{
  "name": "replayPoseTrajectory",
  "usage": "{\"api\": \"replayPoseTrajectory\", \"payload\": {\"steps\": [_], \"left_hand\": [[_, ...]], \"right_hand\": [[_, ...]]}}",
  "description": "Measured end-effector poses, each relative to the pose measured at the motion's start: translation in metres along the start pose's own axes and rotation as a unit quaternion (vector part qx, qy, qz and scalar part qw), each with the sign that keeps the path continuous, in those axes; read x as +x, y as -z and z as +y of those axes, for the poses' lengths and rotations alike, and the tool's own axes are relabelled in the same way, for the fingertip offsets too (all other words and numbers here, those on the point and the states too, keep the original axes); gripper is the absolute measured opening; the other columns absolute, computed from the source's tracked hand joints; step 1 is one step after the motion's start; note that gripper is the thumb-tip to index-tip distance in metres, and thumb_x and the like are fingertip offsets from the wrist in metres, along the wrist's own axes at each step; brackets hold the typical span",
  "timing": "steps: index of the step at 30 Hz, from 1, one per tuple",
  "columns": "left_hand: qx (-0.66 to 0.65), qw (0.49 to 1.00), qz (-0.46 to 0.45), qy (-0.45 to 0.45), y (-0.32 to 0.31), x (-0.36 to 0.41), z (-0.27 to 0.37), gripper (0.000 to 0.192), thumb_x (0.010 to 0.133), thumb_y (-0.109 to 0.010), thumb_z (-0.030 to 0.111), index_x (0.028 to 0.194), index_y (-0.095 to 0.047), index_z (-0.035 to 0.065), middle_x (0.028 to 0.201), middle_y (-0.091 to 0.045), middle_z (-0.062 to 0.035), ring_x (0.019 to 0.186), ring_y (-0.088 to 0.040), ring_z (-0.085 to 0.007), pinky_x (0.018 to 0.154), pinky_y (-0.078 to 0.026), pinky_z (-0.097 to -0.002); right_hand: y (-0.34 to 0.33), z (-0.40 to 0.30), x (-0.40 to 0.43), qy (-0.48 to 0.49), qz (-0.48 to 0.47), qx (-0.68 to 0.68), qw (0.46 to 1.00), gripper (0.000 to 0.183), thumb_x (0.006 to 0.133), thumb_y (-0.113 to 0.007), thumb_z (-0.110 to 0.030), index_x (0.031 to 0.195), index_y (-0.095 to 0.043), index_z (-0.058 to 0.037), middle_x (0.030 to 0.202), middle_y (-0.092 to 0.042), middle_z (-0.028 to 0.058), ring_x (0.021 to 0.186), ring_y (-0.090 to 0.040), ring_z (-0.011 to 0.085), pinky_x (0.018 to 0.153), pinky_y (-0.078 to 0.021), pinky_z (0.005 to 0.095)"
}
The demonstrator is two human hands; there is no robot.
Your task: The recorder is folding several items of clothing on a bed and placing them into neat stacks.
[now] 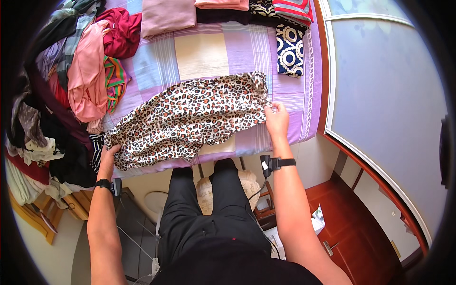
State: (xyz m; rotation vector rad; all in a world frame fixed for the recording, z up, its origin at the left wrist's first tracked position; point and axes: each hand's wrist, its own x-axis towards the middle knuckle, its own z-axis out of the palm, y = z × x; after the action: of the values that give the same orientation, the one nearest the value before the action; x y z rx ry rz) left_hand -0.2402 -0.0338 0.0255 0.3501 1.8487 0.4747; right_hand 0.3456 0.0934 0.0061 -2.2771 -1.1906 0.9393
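A leopard-print garment (192,117) in white, black and orange-brown lies stretched sideways across the near part of a bed. My left hand (107,156) grips its left end, close to the heap of clothes. At the opposite end, my right hand (277,119) pinches the garment's right edge between thumb and fingers. The cloth is wrinkled along its length, and its lower edge runs unevenly near the bed's front edge. Each of my wrists wears a black strap with a small device.
A loose heap of clothes (87,85) covers the left side. Folded garments, including a pink one (168,17) and a navy patterned one (290,50), line the back and right of the checked bedsheet (201,53). A sliding-door wardrobe (384,92) borders the right; a cushioned stool (205,196) stands below.
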Motion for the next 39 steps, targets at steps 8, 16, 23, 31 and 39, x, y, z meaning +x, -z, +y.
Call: {"api": "replayPoseTrajectory", "payload": {"steps": [8,16,23,31,39], "left_hand": [[0.002,1.000,-0.007,-0.007,0.019,0.003,-0.014,0.055,0.088,-0.067,0.022,0.138,-0.055,0.0004,0.125,-0.067,-0.0082,0.110,-0.063,-0.0207,0.100,-0.047,-0.0353],[-0.016,0.999,0.017,-0.029,0.004,0.000,-0.012,0.057,0.085,-0.071,0.017,0.136,-0.057,-0.0021,0.124,-0.070,-0.0099,0.109,-0.065,-0.0218,0.101,-0.047,-0.0354],[-0.015,0.998,-0.025,-0.049,0.011,-0.006,0.000,0.052,0.082,-0.073,0.012,0.130,-0.062,-0.0009,0.116,-0.072,-0.0087,0.097,-0.068,-0.0184,0.094,-0.052,-0.0332],[-0.005,0.991,-0.035,-0.128,-0.045,0.022,0.038,0.042,0.085,-0.074,0.010,0.125,-0.065,0.0004,0.111,-0.074,-0.0069,0.091,-0.070,-0.0150,0.087,-0.054,-0.0306],[-0.109,0.988,-0.082,-0.070,-0.034,0.024,0.009,0.046,0.091,-0.073,0.029,0.129,-0.065,0.0043,0.112,-0.072,-0.0037,0.094,-0.069,-0.0127,0.085,-0.054,-0.0293]], "right_hand": [[-0.020,-0.041,0.003,0.077,0.004,-0.126,0.989,0.064,0.077,-0.083,-0.039,0.126,-0.062,-0.0023,0.116,-0.063,0.0176,0.115,-0.059,0.0332,0.102,-0.0475,0.0425],[-0.034,-0.045,0.036,0.109,-0.072,-0.079,0.988,0.035,0.088,-0.077,-0.031,0.104,-0.066,-0.0020,0.090,-0.072,0.0191,0.084,-0.069,0.0380,0.078,-0.0539,0.0452],[0.024,-0.034,0.059,0.131,-0.080,0.114,0.981,0.022,0.096,-0.076,-0.019,0.108,-0.069,-0.0008,0.093,-0.070,0.0007,0.086,-0.061,0.0077,0.077,-0.0500,0.0261],[0.053,-0.023,0.082,0.038,-0.063,0.043,0.996,0.023,0.095,-0.076,-0.021,0.105,-0.074,-0.0011,0.090,-0.074,0.0024,0.078,-0.063,0.0073,0.071,-0.0514,0.0256],[0.035,-0.045,0.031,0.056,-0.090,0.158,0.982,0.021,0.099,-0.070,-0.018,0.112,-0.070,-0.0013,0.094,-0.071,-0.0009,0.080,-0.059,0.0047,0.071,-0.0490,0.0247]]}}
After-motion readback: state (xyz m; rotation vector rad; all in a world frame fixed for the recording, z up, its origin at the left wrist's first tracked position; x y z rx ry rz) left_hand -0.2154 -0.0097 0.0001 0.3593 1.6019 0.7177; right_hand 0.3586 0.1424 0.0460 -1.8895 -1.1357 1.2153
